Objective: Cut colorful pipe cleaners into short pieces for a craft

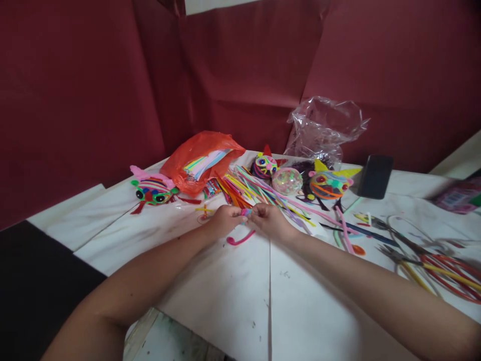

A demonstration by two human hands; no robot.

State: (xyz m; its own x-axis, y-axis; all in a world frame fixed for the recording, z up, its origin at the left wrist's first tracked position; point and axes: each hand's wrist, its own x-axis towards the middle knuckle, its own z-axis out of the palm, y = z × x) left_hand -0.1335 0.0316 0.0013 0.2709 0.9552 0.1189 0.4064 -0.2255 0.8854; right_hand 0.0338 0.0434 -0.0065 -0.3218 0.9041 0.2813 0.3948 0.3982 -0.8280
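My left hand (226, 219) and my right hand (273, 221) meet over the middle of the white-covered table, fingers closed in a pinch. Between the fingertips shows a small bit of pink and blue pipe cleaners (246, 212), which both hands grip; the fingers cover most of it. Just below them, a bright pink pipe cleaner (241, 239) with a curled end lies on the paper. Behind the hands spreads a loose pile of many-coloured pipe cleaners (259, 188). A small yellow and orange pipe cleaner piece (205, 210) is left of my left hand.
Decorated animal-face balls (154, 190) (330, 184) (264, 165) and a clear ball (287, 180) stand around the pile. A red plastic bag (175, 173) holds more pipe cleaners. Pliers (417, 258) and scissors lie at right, near a black phone-like object (376, 176). Clear wrap (326, 125) stands behind.
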